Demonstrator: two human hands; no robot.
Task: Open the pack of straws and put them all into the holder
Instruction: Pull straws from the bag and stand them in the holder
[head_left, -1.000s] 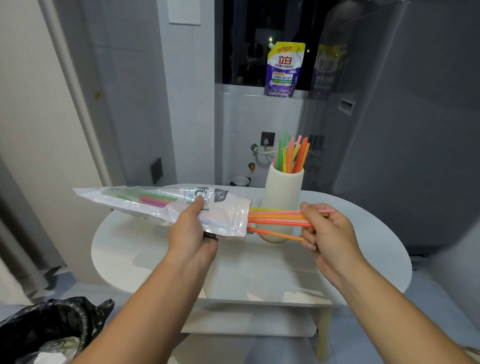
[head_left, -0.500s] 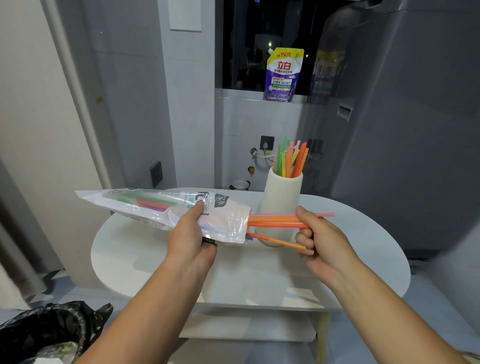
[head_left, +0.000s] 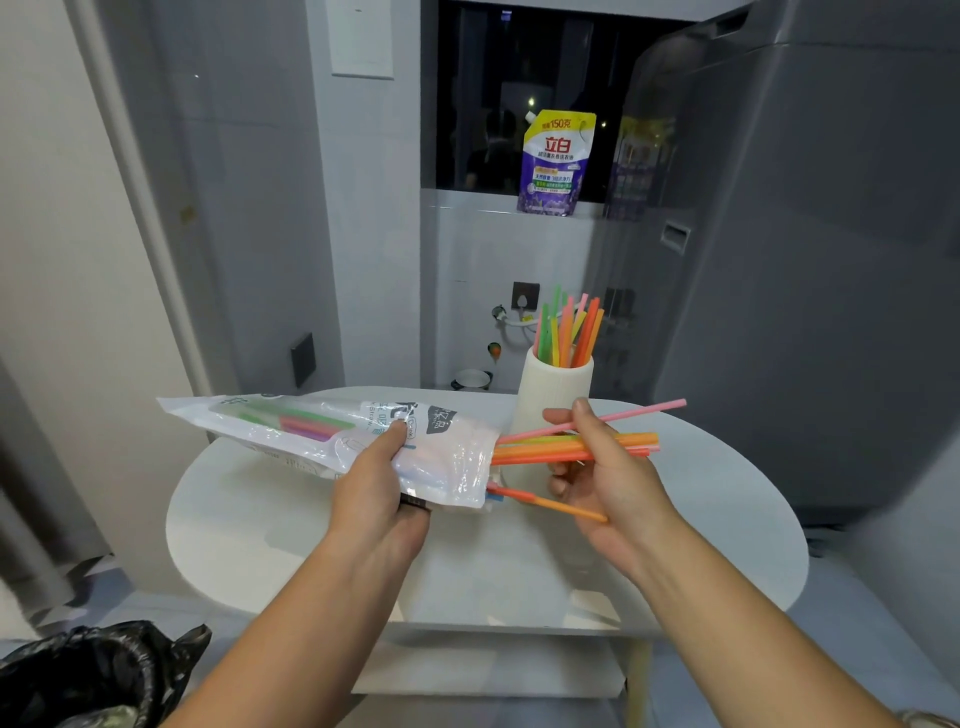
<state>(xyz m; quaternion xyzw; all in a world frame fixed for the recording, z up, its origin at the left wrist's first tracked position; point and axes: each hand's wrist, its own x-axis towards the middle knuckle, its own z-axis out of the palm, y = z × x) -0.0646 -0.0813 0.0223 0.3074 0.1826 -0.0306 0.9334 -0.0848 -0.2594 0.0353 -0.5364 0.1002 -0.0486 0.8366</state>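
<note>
Extraction step: left grip (head_left: 382, 493) clasps the pack (head_left: 311, 434), right grip (head_left: 608, 486) pinches straws (head_left: 626, 442) before the holder (head_left: 550, 395). Next, stand them upright inside.

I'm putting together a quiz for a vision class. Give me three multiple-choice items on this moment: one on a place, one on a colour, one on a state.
1. Where does the holder stand?
A. on the table
B. on the floor
C. on a chair

2. What colour is the topmost straw in the right hand?
A. pink
B. blue
C. black

3. What state is the pack in?
A. sealed, lying flat on a shelf
B. open at one end, with straws sticking out
C. empty and crumpled

Answers:
1. A: the holder's base rests on the white tabletop behind the hands.
2. A: the straw angled above the orange bundle is pink.
3. B: the left hand grips the pack while straws run from its open end into the right hand.
</note>
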